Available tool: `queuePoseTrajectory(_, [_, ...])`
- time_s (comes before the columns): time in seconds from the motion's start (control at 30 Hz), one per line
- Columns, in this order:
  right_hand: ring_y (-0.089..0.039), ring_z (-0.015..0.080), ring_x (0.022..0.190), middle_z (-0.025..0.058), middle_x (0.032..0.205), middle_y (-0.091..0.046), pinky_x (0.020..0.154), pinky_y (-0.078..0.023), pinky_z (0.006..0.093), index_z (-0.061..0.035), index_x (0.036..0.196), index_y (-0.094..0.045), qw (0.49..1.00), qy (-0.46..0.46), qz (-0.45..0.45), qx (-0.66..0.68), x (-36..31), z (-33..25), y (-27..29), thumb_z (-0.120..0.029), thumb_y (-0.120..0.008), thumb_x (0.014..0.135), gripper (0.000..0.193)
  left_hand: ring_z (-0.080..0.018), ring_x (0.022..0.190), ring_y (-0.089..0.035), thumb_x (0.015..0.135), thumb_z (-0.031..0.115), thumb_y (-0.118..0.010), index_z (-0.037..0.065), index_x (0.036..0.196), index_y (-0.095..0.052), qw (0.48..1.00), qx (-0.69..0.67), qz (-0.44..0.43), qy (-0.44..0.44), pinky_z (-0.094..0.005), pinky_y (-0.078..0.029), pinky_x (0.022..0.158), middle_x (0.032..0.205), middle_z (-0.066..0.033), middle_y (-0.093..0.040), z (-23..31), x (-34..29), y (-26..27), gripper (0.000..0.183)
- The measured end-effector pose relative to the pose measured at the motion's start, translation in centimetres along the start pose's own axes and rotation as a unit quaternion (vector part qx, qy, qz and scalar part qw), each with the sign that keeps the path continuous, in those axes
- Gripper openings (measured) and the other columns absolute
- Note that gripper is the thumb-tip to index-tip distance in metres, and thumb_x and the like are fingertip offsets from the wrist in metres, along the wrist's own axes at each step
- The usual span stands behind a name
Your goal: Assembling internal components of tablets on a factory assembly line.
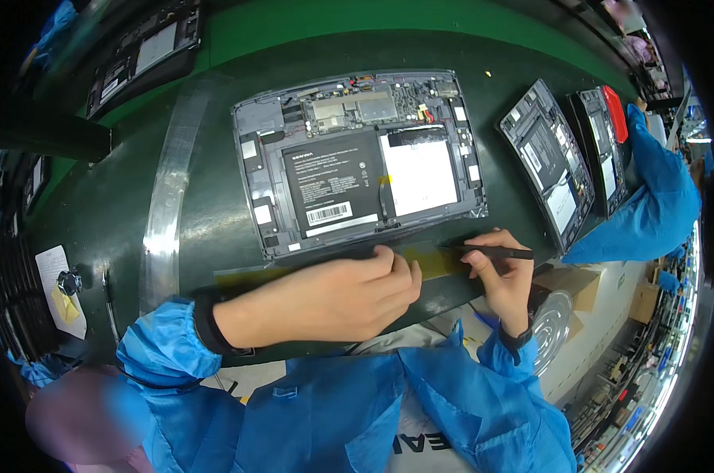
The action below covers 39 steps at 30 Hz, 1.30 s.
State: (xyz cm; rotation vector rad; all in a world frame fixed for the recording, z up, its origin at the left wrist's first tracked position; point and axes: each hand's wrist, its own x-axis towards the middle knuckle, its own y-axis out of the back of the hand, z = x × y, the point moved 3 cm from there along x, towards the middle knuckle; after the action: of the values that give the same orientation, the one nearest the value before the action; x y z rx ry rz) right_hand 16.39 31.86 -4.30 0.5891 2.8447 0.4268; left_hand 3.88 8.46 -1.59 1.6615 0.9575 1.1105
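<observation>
Two hands: both at the near edge of an opened tablet [357, 162], on a dark green work surface [215, 221].
Opened tablet: back cover off, battery and circuit board face up, lying flat, so its inner parts are within reach.
Left hand [333, 296]: fingers curled together, fingertips pressed on a yellow tape strip [424, 262] along the tablet's near edge, apparently holding it down.
Right hand [503, 276]: thumb and forefinger pinching a thin black stylus [495, 251], held nearly level, its tip at the strip.
Further tablets [558, 169]: two more, opened, standing tilted at right beside a blue sleeve [648, 205], another person's.
Foil band [167, 197]: along the surface at left.
</observation>
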Motion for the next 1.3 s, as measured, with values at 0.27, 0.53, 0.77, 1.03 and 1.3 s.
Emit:
queuePoseTrajectory(0.27, [-0.063, 0.0201, 0.068, 0.0099, 0.081, -0.07, 0.062, -0.048, 0.0299, -0.0002, 0.108, -0.076, 0.975, 0.188, -0.031, -0.115, -0.2, -1.8, -3.3, -0.004, -0.083, 0.088, 0.022, -0.0277, 0.118, -0.061, 0.095, 0.042, -0.066, -0.003, 0.115, -0.074, 0.993, -0.083, -0.072, 0.034, -0.0377, -0.047, 0.106, 0.138, -0.015, -0.064, 1.8, -0.1, -1.2, 0.05])
queuePoseTrajectory(0.53, [-0.065, 0.0154, 0.074, 0.0087, 0.088, -0.073, 0.068, -0.05, 0.0276, 0.0017, 0.129, -0.065, 0.978, 0.209, 0.015, -0.016, -0.8, -3.3, -1.6, 0.0, -0.08, 0.087, 0.044, -0.0288, 0.122, -0.06, 0.093, 0.041, -0.07, -0.003, 0.124, -0.07, 0.978, -0.162, -0.111, 0.072, -0.0358, -0.048, 0.107, 0.141, -0.0146, -0.062, 1.1, 0.3, -0.3, 0.053])
queuePoseTrajectory(0.77, [-0.064, 0.015, 0.096, 0.0125, 0.122, -0.062, 0.073, -0.057, 0.0275, 0.0004, 0.12, -0.064, 0.947, 0.295, 0.013, 0.129, 10.0, -9.5, 2.8, -0.007, -0.069, 0.101, 0.021, -0.0329, 0.112, -0.061, 0.093, 0.028, -0.073, 0.0, 0.127, -0.068, 0.92, -0.32, -0.06, 0.217, -0.041, -0.053, 0.097, 0.127, -0.015, -0.064, -6.4, 1.7, 3.8, 0.045])
queuePoseTrajectory(1.03, [-0.067, 0.0131, 0.085, 0.012, 0.106, -0.073, 0.073, -0.053, 0.0251, 0.0042, 0.159, -0.029, 0.963, 0.222, 0.069, 0.14, 20.2, -6.0, -2.3, -0.011, -0.064, 0.106, 0.065, -0.0397, 0.125, -0.048, 0.091, 0.038, -0.075, -0.001, 0.144, -0.058, 0.934, -0.12, 0.024, 0.335, -0.0502, -0.042, 0.108, 0.145, -0.0232, -0.05, -11.1, 2.6, -2.3, 0.068])
queuePoseTrajectory(1.3, [-0.067, 0.0128, 0.077, 0.0092, 0.089, -0.073, 0.072, -0.053, 0.0289, 0.0054, 0.148, -0.05, 0.959, 0.278, 0.047, -0.005, 19.9, -5.3, -4.0, -0.011, -0.066, 0.104, 0.05, -0.0341, 0.117, -0.05, 0.093, 0.036, -0.074, 0.012, 0.146, -0.063, 0.949, -0.146, 0.0, 0.281, -0.0475, -0.044, 0.1, 0.134, -0.0155, -0.054, -10.7, 3.2, -2.6, 0.059])
